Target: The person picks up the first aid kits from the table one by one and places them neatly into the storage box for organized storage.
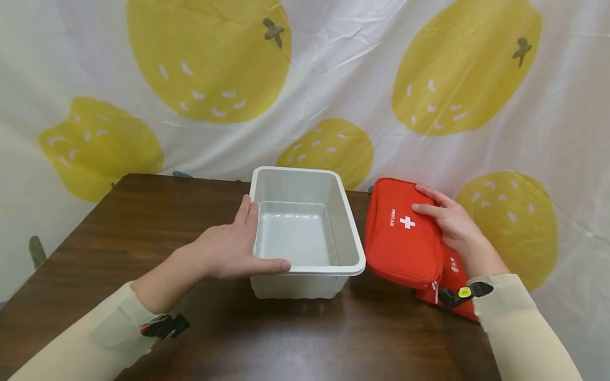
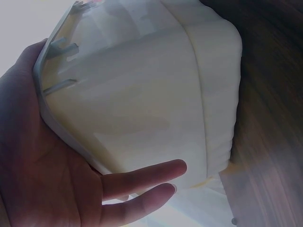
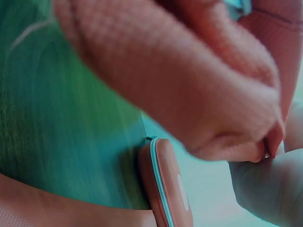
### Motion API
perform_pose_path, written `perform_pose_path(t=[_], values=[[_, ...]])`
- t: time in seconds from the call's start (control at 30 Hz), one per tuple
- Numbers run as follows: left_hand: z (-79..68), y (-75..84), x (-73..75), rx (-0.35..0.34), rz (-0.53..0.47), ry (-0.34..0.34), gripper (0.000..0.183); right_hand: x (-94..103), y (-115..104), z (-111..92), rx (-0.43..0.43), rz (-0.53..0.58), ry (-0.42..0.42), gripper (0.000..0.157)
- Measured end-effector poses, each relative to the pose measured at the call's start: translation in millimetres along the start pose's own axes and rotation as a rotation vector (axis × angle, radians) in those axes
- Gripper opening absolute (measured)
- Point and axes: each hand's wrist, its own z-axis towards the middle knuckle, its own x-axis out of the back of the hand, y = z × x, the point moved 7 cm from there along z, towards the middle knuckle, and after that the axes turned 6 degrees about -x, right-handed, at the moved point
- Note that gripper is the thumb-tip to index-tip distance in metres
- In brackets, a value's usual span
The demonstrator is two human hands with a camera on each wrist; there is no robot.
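Note:
A light grey plastic tub [image 1: 305, 233] with a white rim stands on the table. My left hand [image 1: 224, 248] lies at its near left corner, thumb straight along the front rim. In the left wrist view, two extended fingers [image 2: 151, 175] reach along the tub's outer wall. Right of the tub is a red first aid pouch [image 1: 405, 233] with a white cross, tilted. My right hand [image 1: 452, 222] grips its far right side, fingertips over the top face. A second red item [image 1: 455, 272] with a small white mark lies partly hidden under the pouch and my wrist.
The dark wooden table [image 1: 190, 328] ends at a white curtain [image 1: 343, 63] printed with yellow fruit. In the right wrist view, wrinkled red fabric [image 3: 189, 85] fills much of the foreground, and a zippered case [image 3: 165, 184] with a pale patch shows beyond it.

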Motion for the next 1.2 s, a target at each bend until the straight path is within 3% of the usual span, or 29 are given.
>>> perform_pose_path(t=[0.37, 0.63, 0.87, 1.03, 1.2], values=[[-0.6, 0.3, 2.1, -0.001, -0.010, -0.011, 0.136, 4.5, -14, -7, 0.009, 0.040, 0.039, 0.061], [-1.9, 1.0, 4.9, -0.012, -0.014, -0.004, 0.134, 13.9, -53, -15, 0.098, 0.111, 0.074, 0.063], [-0.3, 1.2, 3.9, -0.017, -0.012, 0.000, 0.135, 13.3, -79, -20, 0.126, 0.204, 0.081, 0.062], [-0.3, 1.9, 4.9, -0.017, -0.012, 0.009, 0.135, 2.3, -95, -21, 0.127, 0.242, 0.045, 0.061], [-2.0, 2.0, 5.7, -0.014, -0.026, 0.004, 0.135, -21.9, -110, -19, 0.122, 0.270, 0.000, 0.060]])
